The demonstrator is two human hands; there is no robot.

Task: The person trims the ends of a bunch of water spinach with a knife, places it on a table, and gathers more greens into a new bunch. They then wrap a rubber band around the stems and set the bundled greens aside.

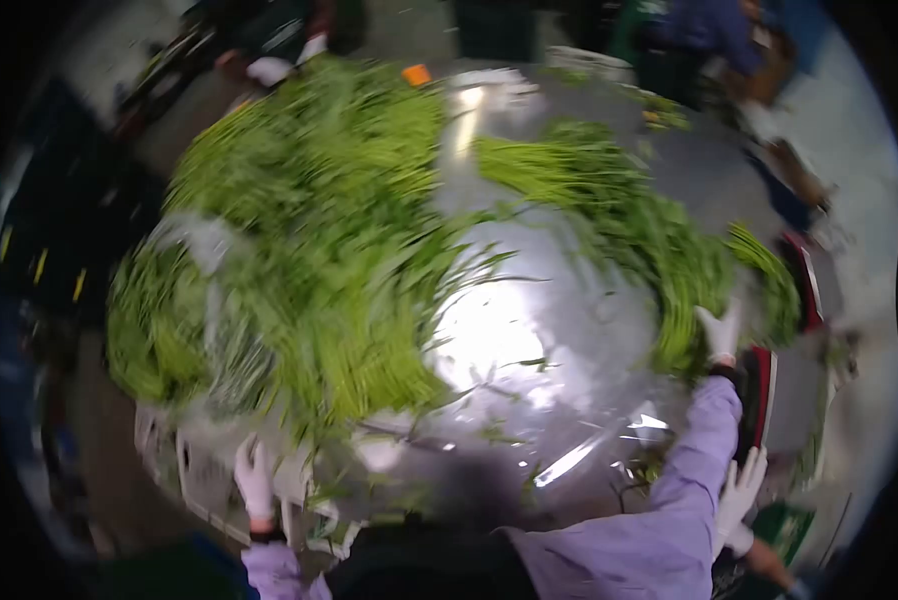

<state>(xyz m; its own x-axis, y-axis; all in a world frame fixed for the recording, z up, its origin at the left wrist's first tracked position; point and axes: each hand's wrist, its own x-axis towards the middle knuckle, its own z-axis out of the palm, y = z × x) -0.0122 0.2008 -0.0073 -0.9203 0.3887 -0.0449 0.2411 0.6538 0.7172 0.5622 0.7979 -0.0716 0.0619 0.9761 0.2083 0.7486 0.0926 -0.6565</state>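
My left hand (254, 478), in a white glove, is beside the white crate at the table's near left edge, its fingers stretched out with nothing in them. My right hand (721, 328), gloved too, reaches to the right side of the table. Its thumb and fingers are apart, and it is at the stem ends of a row of leafy green stalks (684, 255); blur hides whether it presses on them. A large heap of leafy greens (339, 220) covers the table's left half. Clear plastic (239, 350) lies over part of that heap.
The shiny metal table (599, 320) has loose leaves on it. Red-edged devices (764, 390) stand along its right side, near a small green bunch (764, 270). A white crate (199, 460) is at lower left. Another person's gloved hand (739, 495) is at lower right; other people stand beyond the table.
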